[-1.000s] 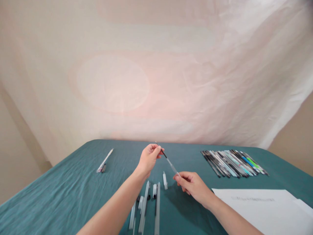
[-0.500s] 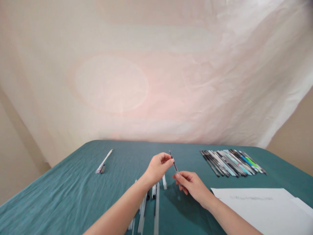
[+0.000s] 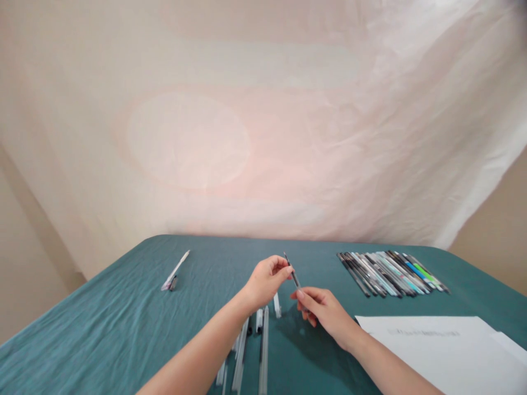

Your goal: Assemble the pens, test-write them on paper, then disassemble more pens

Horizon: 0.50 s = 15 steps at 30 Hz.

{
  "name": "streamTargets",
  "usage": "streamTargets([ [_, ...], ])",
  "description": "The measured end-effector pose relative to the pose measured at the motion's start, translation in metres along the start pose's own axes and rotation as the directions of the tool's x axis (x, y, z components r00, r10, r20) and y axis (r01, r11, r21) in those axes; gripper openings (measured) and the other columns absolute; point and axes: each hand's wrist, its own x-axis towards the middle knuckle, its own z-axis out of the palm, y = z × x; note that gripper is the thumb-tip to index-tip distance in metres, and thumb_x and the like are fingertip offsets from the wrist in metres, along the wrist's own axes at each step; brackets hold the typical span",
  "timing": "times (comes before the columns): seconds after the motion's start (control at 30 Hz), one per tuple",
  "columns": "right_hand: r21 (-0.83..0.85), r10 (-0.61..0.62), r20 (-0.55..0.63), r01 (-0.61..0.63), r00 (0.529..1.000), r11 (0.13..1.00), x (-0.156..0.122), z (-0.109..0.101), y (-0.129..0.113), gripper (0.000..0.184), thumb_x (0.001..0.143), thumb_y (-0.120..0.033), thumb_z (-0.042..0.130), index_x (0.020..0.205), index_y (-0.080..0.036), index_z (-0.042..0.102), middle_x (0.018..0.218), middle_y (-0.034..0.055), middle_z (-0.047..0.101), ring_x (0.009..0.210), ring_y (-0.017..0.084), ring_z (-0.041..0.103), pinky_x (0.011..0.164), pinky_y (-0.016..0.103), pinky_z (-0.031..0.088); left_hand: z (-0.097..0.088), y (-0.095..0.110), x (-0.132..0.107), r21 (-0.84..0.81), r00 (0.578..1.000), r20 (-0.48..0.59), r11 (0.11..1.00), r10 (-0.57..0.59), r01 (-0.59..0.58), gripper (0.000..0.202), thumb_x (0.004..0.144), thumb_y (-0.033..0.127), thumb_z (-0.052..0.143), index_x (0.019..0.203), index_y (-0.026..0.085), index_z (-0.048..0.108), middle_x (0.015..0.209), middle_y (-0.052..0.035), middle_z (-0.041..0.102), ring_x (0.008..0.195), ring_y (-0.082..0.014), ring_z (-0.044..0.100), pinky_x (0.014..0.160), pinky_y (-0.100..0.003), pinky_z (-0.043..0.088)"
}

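Note:
A slim dark-tipped pen [image 3: 295,277], partly clear, is held slanted above the cloth with its tip up and to the left. My left hand [image 3: 269,278] pinches it near the upper, dark end between thumb and fingers. Lower down, my right hand [image 3: 319,307] grips its clear end, and the fingers hide that part. Beneath my left wrist lies a white pen cap or short pen piece [image 3: 276,305]. Several clear pen barrels [image 3: 264,351] lie on the cloth beside my left forearm, which covers some of them.
A row of pens [image 3: 391,274] in black, grey, blue and green lies at the back right. White paper sheets [image 3: 436,351] with faint writing are at the front right. A white pen [image 3: 177,269] and a small dark cap [image 3: 173,283] rest at the left on the green tablecloth [image 3: 102,318].
Almost nothing differs. Both hands keep their hold on the pen, which has shifted very slightly to the left at its tip.

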Motion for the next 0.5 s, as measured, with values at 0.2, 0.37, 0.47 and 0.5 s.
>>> streamTargets([
  [0.2,0.049,0.015,0.007,-0.015,1.0,0.999,-0.0013,-0.0005,-0.0016,0.044,0.075,-0.054,0.049,0.085,-0.014,0.064,0.058,-0.0016,0.049,0.045,0.007,0.039,0.04,0.019,0.03,-0.0011,-0.0017,0.0004,0.022,1.0,0.008,1.0,0.009,-0.009,0.019,0.074,0.035,0.053,0.075,0.017,0.056,0.069,-0.0008,0.058,0.067,-0.0133,0.055,0.062,-0.024,0.041],
  [0.37,0.021,0.013,0.022,-0.014,1.0,1.0,-0.0018,-0.0003,-0.0017,0.046,0.074,-0.055,0.049,0.083,-0.013,0.065,0.058,-0.0013,0.049,0.045,0.007,0.039,0.041,0.019,0.03,-0.0004,-0.001,-0.0005,0.019,1.0,0.025,1.0,-0.015,0.014,0.019,0.074,0.036,0.054,0.075,0.017,0.056,0.071,-0.0019,0.06,0.069,-0.0139,0.056,0.063,-0.024,0.041],
  [0.47,0.042,0.019,0.034,-0.02,0.999,0.999,-0.0025,-0.0006,-0.0021,0.046,0.074,-0.055,0.049,0.082,-0.013,0.065,0.06,-0.0006,0.049,0.048,0.008,0.04,0.042,0.019,0.031,0.0003,0.0008,-0.0014,0.003,0.999,0.036,1.0,-0.027,0.027,0.019,0.074,0.036,0.054,0.076,0.017,0.055,0.071,-0.0021,0.06,0.07,-0.0141,0.056,0.062,-0.024,0.041],
  [0.5,0.057,0.021,0.042,-0.023,0.999,0.998,-0.0029,-0.0008,-0.0022,0.046,0.074,-0.055,0.049,0.081,-0.013,0.065,0.06,-0.0003,0.049,0.049,0.008,0.041,0.043,0.019,0.031,0.0005,0.0014,-0.0017,-0.003,0.998,0.042,0.999,-0.036,0.036,0.019,0.073,0.036,0.054,0.075,0.017,0.055,0.071,-0.0021,0.06,0.07,-0.0142,0.056,0.062,-0.024,0.041],
])
